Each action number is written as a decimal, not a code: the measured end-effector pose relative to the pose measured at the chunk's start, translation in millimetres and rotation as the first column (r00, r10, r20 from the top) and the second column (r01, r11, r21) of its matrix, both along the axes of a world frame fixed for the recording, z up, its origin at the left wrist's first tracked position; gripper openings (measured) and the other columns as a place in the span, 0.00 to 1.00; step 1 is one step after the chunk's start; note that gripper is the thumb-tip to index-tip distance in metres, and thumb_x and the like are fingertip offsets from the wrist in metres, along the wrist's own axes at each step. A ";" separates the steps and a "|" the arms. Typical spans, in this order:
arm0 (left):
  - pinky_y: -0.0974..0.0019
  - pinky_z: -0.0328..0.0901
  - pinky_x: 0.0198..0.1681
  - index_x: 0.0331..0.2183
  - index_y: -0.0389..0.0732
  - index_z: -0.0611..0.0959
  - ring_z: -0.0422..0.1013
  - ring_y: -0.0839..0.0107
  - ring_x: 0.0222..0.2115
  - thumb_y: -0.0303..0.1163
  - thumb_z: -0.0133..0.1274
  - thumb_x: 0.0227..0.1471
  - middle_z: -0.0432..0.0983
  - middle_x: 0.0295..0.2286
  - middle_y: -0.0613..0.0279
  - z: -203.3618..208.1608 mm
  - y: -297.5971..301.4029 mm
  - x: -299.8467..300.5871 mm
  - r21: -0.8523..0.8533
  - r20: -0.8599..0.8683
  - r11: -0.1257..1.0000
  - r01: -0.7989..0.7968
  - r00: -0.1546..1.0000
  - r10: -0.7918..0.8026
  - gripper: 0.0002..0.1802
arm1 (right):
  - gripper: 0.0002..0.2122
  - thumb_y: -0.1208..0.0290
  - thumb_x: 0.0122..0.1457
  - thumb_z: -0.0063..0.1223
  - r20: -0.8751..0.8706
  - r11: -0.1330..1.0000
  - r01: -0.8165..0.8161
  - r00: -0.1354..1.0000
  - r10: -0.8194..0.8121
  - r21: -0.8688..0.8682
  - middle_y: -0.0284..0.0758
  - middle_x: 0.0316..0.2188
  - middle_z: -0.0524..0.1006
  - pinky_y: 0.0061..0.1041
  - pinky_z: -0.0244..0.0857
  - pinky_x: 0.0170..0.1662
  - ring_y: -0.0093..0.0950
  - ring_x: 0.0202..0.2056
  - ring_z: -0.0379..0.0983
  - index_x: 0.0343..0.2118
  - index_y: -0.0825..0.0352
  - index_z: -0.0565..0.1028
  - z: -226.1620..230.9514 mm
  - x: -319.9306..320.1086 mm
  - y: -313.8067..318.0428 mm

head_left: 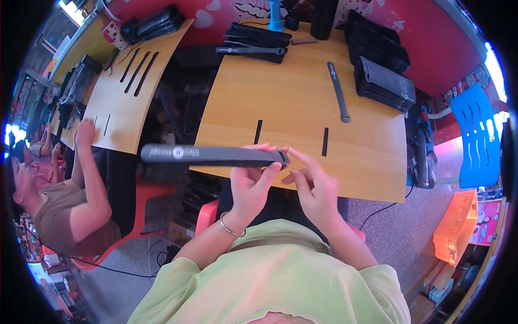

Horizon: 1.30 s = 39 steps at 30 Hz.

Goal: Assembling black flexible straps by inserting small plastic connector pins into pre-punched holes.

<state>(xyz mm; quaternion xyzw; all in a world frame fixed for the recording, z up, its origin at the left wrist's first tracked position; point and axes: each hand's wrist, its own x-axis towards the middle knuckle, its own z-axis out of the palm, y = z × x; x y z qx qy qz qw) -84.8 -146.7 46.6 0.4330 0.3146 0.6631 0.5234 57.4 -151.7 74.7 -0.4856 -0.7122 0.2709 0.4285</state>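
Note:
My left hand [249,189] is closed around a dark grey strap [210,155] with white print, near its slotted end, above the table's front edge. The rest of the strap stretches out level to the left. Close by that slotted end is my right hand [318,197], its index finger reaching to the strap's tip and its thumb apart from it. Whether the right fingertips press on the strap is hard to make out. Beyond the hands, a single similar strap [338,92] lies on the wooden table [286,92].
Bundles of black straps [253,40] lie at the table's back left. A stack of grey straps [386,83] sits at the right beside black bundles [377,40]. Two black strips [325,141] mark the near tabletop. Leftward, a co-worker [75,210] sits at another table [127,102]. An orange crate [456,227] stands right.

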 end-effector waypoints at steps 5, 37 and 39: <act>0.59 0.68 0.46 0.44 0.35 0.66 0.70 0.56 0.45 0.15 0.49 0.51 0.69 0.42 0.52 -2.2 -3.0 1.1 0.102 -0.185 0.993 -0.067 0.979 0.085 0.18 | 0.16 0.76 0.62 0.43 -0.706 0.708 -0.451 0.702 -0.094 -0.544 0.33 0.23 0.78 0.13 0.59 0.24 0.15 0.22 0.71 0.52 0.65 0.62 -1.0 1.9 4.1; 0.68 0.65 0.49 0.53 0.31 0.65 0.71 0.71 0.43 0.17 0.52 0.49 0.73 0.40 0.58 15.6 -1.1 -39.8 -0.311 -0.143 0.887 0.341 0.906 -0.398 0.28 | 0.09 0.84 0.56 0.47 -0.147 0.984 -0.136 0.982 0.118 -0.115 0.36 0.25 0.78 0.19 0.68 0.31 0.22 0.27 0.76 0.38 0.70 0.77 -5.3 -9.1 13.5; 0.69 0.65 0.49 0.50 0.31 0.67 0.71 0.71 0.43 0.16 0.52 0.49 0.73 0.40 0.58 16.0 -1.1 -40.6 -0.317 -0.147 0.888 0.332 0.908 -0.392 0.24 | 0.09 0.84 0.55 0.47 -0.116 0.992 -0.118 0.987 0.113 -0.034 0.37 0.25 0.78 0.19 0.68 0.30 0.23 0.26 0.76 0.38 0.70 0.77 -5.1 -5.1 19.7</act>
